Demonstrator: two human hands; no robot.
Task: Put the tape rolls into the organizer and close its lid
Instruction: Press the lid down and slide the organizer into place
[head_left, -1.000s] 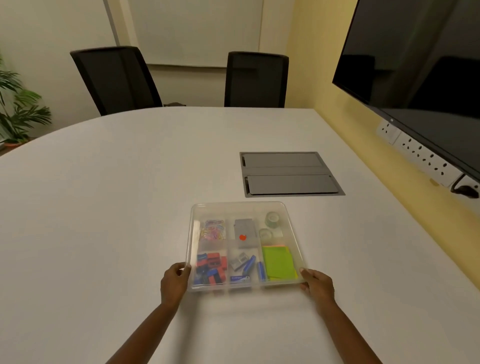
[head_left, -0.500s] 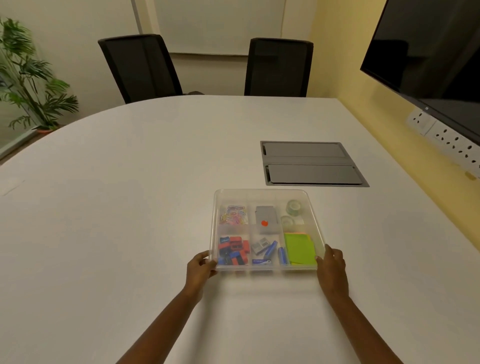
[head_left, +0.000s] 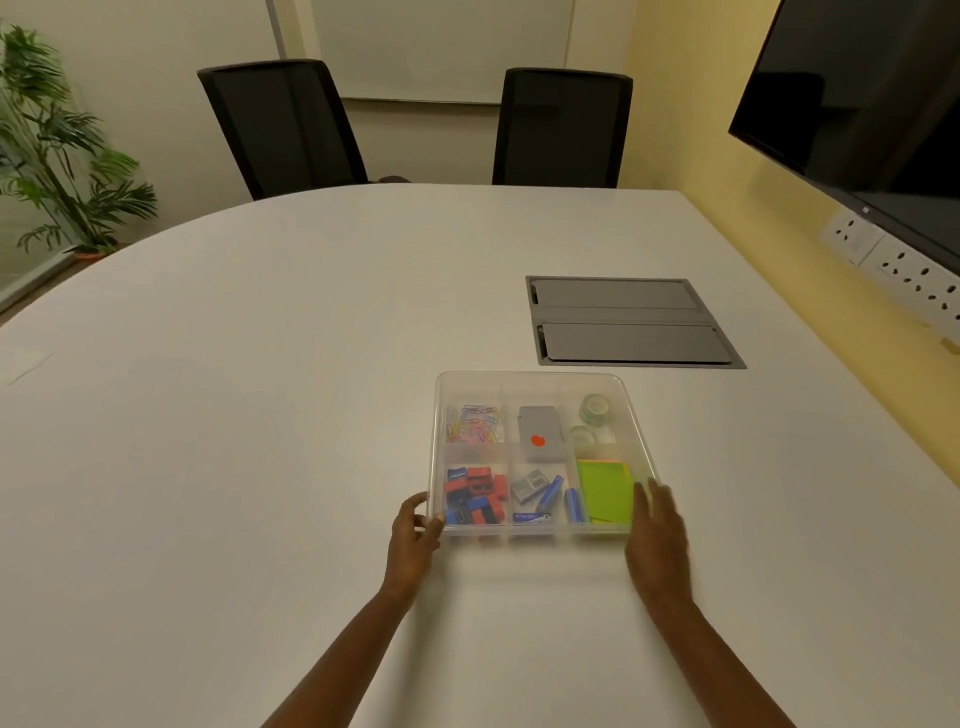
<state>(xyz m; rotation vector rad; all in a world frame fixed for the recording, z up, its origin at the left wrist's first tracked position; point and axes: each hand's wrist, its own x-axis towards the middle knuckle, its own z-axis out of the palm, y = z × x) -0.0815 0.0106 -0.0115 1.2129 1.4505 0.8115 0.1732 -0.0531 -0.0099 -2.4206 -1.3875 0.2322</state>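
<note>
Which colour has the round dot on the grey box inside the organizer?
Orange-red dot, on the grey box, head view.

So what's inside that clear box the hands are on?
Through the organizer lid: paper clips, a grey case, two tape rolls, red and blue blocks, green notes. Under the notes is hidden.

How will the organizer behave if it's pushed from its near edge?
The organizer probably slides easily: smooth clear plastic on a glossy table. It seems light, holding only small stationery. The tape rolls may roll inside their far-right compartment, since they lie loose.
</note>
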